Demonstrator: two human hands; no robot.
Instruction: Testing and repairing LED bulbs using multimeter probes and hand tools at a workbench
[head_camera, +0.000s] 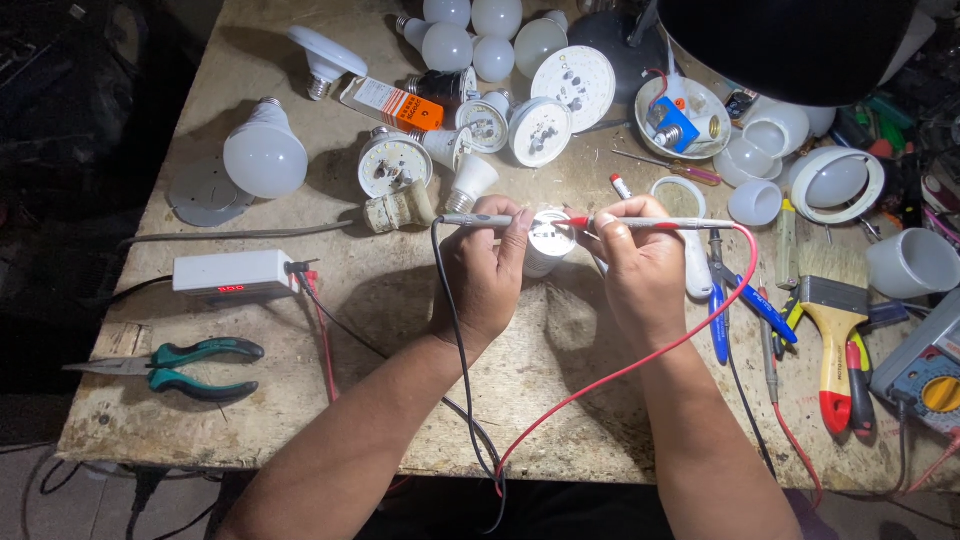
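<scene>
Nearest the camera, two bare forearms reach up from the bottom edge over a worn wooden workbench (420, 420). The left hand (482, 270) is curled, its fingertips pinching a grey test probe with a black lead (476, 220), and the right hand (638, 265) pinches a matching probe with a red lead (650, 224); both tips point inward and meet over an opened bulb base (549, 238), which sits between the two hands, just beyond the knuckles and touching the fingers (whether either tip actually rests on the board inside is hard to make out). To the left, well apart, lie green-handled pliers (175, 368) and a white box-shaped meter with a small red display (232, 272). To the right lie blue-handled cutters (745, 310), a paintbrush with a yellow and red handle (833, 330) and a yellow-dialled multimeter (925, 375), cut off by the frame edge. Farther back stands a large white bulb (265, 155), then round LED discs (540, 130) and an orange and white carton (390, 103) lying flat, its print too small to tell. At the far edge a cluster of white globes (480, 35) gathers, and a black lamp shade (790, 45) hides the upper right corner.
</scene>
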